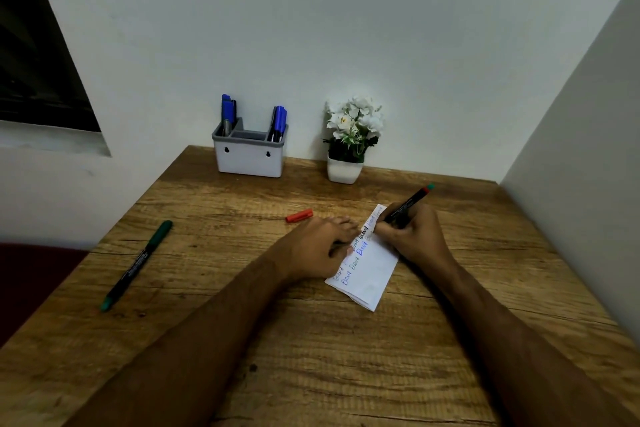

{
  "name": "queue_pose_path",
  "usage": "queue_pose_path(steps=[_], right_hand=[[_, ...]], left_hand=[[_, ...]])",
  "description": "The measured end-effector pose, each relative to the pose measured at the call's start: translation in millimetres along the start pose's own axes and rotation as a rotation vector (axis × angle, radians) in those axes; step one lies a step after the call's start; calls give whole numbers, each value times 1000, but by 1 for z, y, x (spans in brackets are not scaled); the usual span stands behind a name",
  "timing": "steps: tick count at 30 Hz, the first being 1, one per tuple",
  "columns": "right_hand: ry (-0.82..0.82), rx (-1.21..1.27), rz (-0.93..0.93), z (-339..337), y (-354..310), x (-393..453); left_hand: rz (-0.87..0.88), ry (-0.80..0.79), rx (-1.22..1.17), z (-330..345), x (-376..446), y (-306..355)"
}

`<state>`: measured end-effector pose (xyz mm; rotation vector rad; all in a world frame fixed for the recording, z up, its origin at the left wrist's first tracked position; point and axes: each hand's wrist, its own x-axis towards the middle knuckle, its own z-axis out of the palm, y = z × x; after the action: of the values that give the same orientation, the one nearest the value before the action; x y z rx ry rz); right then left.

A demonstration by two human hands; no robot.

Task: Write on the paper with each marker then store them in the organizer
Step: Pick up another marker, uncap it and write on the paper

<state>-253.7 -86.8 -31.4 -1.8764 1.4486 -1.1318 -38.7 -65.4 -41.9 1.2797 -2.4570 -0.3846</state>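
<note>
Wooden counter (311,357) carries everything, largest first. Two forearms reach in from the near edge. A white organizer (248,158) stands against the wall, far beyond the right grip and to its left, with blue markers (278,121) upright in its two end compartments. A potted plant (349,142) with white flowers sits just right of the organizer. Folded paper (370,274), lettered in blue and black, lies directly under both hands. The left hand (318,250) lies with its fingers loosely bent on the paper's left edge, holding nothing. The right hand (412,236) has its grip closed narrowly round a black marker (407,206), tip on the paper's far end, its red-and-green tail tilted up and away. A green marker (138,263) lies capped, well to the left of both hands. A red cap (299,216) lies loose just beyond the left hand.
</note>
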Motion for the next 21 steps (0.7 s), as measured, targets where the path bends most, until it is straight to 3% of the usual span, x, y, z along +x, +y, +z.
queue_pose_path(steps=[4,14,21], right_hand=[[-27,14,1,0,-4,-1],[127,179,61,-5,-2,1],[132,255,42,-14,-17,-2]], left_hand=[[8,11,8,0,0,0],[-26,46,-124,-3,-1,1],[-40,79,-173,-21,-2,11]])
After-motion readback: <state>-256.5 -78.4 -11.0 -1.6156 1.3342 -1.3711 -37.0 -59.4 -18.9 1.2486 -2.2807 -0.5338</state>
